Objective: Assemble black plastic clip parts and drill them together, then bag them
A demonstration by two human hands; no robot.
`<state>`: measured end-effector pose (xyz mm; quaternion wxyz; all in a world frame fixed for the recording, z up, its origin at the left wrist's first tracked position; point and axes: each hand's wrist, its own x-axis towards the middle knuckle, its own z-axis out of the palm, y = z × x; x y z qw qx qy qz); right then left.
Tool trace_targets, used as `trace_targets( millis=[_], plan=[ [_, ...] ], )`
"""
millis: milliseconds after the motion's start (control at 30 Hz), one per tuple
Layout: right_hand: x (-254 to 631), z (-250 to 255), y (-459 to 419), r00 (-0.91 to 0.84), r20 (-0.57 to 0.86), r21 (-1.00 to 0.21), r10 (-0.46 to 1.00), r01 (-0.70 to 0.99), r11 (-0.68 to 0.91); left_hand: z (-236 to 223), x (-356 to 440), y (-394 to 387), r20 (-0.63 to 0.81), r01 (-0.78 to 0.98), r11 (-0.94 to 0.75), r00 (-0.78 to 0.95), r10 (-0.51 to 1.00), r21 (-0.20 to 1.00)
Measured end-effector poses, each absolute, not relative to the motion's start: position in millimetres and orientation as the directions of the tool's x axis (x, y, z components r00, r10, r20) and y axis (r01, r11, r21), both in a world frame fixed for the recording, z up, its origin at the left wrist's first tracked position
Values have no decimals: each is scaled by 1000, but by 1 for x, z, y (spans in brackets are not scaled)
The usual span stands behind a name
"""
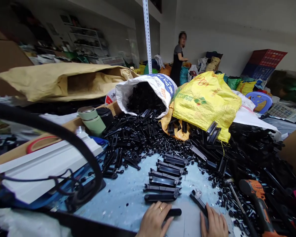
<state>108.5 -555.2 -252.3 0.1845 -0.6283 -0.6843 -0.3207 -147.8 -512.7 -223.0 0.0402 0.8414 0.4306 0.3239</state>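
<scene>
My left hand (154, 220), with a ring on one finger, is closed round a smooth black plastic handle piece (174, 212) low over the blue tabletop (128, 204). To its right, my right hand (214, 223) grips the near end of a slim black part with a metal head (197, 199); the head points up and left. The two held parts are apart. Just beyond my left hand, several similar black handle parts (160, 197) lie side by side in a column running away from me. The palm sides of both hands are hidden.
Loose black parts (138, 131) spill from a white sack (169, 87) beside a yellow sack (204, 102). An orange-and-black power tool (256, 194) and a hammer (236, 194) lie right. A thick black cable (73, 136) arches left, near a green cup (94, 124). Behind stands a person (177, 62).
</scene>
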Motion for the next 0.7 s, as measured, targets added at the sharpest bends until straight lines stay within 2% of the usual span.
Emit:
trace_targets(
  millis=[233, 700],
  plan=[
    [93, -233, -554, -46, 643, 75, 765, 997, -3, -214, -147, -512, 454, 695, -605, 428, 782, 388],
    [89, -226, -551, -38, 654, 69, 755, 998, -9, -213, -146, -509, 436, 707, -608, 448, 780, 362]
  ],
)
